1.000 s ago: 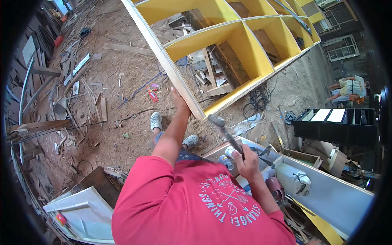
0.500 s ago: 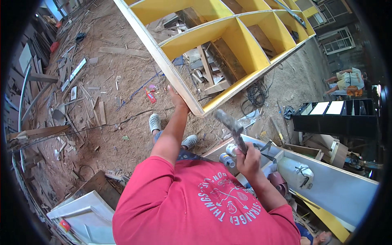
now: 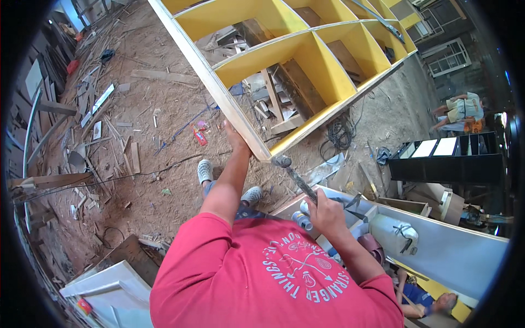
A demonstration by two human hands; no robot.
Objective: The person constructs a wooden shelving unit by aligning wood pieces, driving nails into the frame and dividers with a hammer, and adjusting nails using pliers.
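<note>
A large wooden shelf frame with yellow-faced compartments fills the upper middle, its pale outer edge slanting toward me. My left hand presses against the outer side near the lower corner, fingers stretched along the board. In my right hand is a hammer, gripped by its handle. The hammer's head is at the frame's near corner; whether it touches the wood I cannot tell. Next to my right hand, small cans stand in an open pale box-like cabinet.
A white jerrycan lies in the cabinet. Black cable is coiled beyond the frame's corner. Wood offcuts litter the dirt floor at left. A black shelf unit stands at right. One person is at far right, another at lower right.
The hammer's head has swung left and slightly down to the frame's corner, and my right hand has followed a little. The left hand stays on the frame. The person at lower right shows more.
</note>
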